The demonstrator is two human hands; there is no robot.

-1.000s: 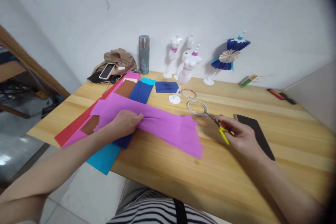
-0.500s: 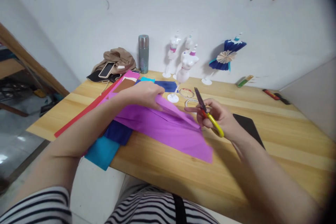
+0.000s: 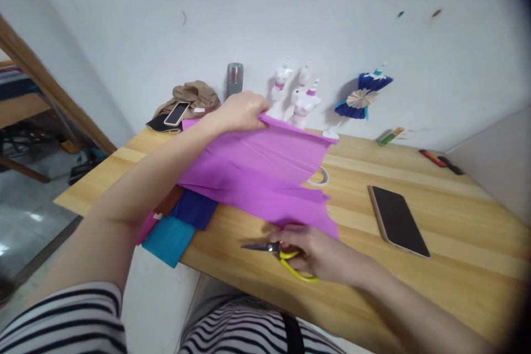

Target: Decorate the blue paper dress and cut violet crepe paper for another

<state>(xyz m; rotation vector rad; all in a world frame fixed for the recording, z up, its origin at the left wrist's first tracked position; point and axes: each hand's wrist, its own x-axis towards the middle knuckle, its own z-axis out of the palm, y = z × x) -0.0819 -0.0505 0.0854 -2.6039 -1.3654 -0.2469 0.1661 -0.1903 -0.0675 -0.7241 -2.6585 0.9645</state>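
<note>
My left hand (image 3: 243, 112) is closed on the top edge of a purple crepe paper sheet (image 3: 265, 174), holding it up off the wooden table (image 3: 415, 282). Below the sheet's lower edge, my right hand (image 3: 315, 254) grips yellow-handled scissors (image 3: 282, 257). Their blades point left, just above the table near its front edge. Under the purple sheet lie blue, teal, brown and pink paper sheets (image 3: 178, 221).
A black phone (image 3: 398, 220) lies right of the paper. A tape roll (image 3: 319, 177) peeks out behind the sheet. White mannequin figures (image 3: 296, 102), a blue paper dress figure (image 3: 360, 97), a flask (image 3: 234, 78) and a brown cloth with a phone (image 3: 185, 104) stand along the wall.
My left hand lifted the purple sheet's edge up and back. My right hand brought the scissors from the right side down to the sheet's lower front edge, blades now pointing left.
</note>
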